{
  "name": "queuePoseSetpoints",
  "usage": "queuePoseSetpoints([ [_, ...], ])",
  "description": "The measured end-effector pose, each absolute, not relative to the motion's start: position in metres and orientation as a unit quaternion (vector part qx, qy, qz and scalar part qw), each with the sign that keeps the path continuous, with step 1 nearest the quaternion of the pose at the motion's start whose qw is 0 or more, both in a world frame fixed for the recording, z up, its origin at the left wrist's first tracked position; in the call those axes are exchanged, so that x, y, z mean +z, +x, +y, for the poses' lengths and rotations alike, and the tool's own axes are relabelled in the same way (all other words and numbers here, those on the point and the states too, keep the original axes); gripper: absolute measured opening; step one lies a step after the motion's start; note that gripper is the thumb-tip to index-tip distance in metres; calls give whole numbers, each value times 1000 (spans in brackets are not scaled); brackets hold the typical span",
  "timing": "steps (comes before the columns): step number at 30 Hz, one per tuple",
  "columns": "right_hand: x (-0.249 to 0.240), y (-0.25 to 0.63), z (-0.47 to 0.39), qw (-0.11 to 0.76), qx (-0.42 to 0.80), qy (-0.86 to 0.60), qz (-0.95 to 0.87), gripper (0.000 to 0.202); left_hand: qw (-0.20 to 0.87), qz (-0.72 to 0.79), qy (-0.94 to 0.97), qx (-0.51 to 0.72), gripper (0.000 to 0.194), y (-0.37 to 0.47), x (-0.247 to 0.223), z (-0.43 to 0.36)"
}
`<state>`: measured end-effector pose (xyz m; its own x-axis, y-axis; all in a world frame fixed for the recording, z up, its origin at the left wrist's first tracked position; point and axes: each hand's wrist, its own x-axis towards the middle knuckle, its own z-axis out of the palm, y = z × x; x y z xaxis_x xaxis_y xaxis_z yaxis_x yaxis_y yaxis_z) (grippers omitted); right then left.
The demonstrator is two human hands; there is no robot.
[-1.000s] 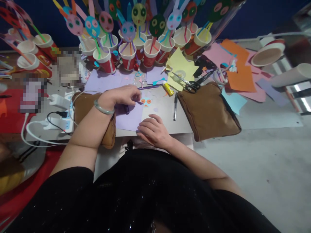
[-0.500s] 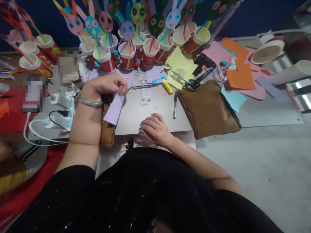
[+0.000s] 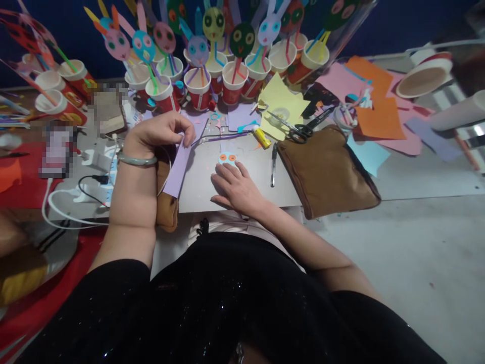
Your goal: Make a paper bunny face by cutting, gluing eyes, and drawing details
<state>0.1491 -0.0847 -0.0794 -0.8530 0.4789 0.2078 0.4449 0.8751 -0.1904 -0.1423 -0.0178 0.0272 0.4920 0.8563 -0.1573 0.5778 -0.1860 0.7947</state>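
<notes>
My left hand [image 3: 164,132], a bracelet at its wrist, is closed with thumb and fingers at the top of a long strip of purple paper [image 3: 177,174]. The strip slants down beside a brown pouch [image 3: 166,215]. My right hand [image 3: 238,191] lies flat on the white tabletop with its fingers stretched out. Its fingertips cover the lower part of a small light-blue paper face [image 3: 228,157] with orange eyes. A pen [image 3: 273,166] and a yellow glue stick [image 3: 261,137] lie to the right of that hand.
Red paper cups [image 3: 198,96] holding paper rabbit heads on straws stand along the back. Scissors [image 3: 299,132] touch a large brown pouch [image 3: 329,174] at the right. Coloured paper scraps [image 3: 381,119] lie beyond it. A power strip with cables [image 3: 108,189] is at the left.
My right hand has moved forward and flattened, with its fingertips now over the paper face's lower part. My left hand has shifted slightly left, and the purple strip has turned a little.
</notes>
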Motion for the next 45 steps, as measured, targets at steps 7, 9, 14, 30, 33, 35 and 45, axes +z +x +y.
queuePoseSetpoints([
  [7,-79,152,-75,114,105,-292,-944,66,400,490,760,151,39,-127,3,-8],
  [9,-80,155,-77,111,105,-284,-946,61,406,485,764,127,40,-123,-3,-6],
  [14,-83,157,-83,110,99,-267,-952,60,400,491,769,87,33,-120,-5,-7],
  [30,-91,155,-88,118,96,-243,-958,61,226,652,715,110,26,-134,-10,-2],
  [33,-91,153,-91,122,111,-236,-958,65,201,645,737,40,40,-133,-15,-5],
  [35,-91,151,-93,123,118,-224,-960,67,197,651,733,16,55,-134,-19,-7],
  [45,-86,148,-97,109,108,-214,-965,66,198,667,718,-39,64,-150,-23,-7],
])
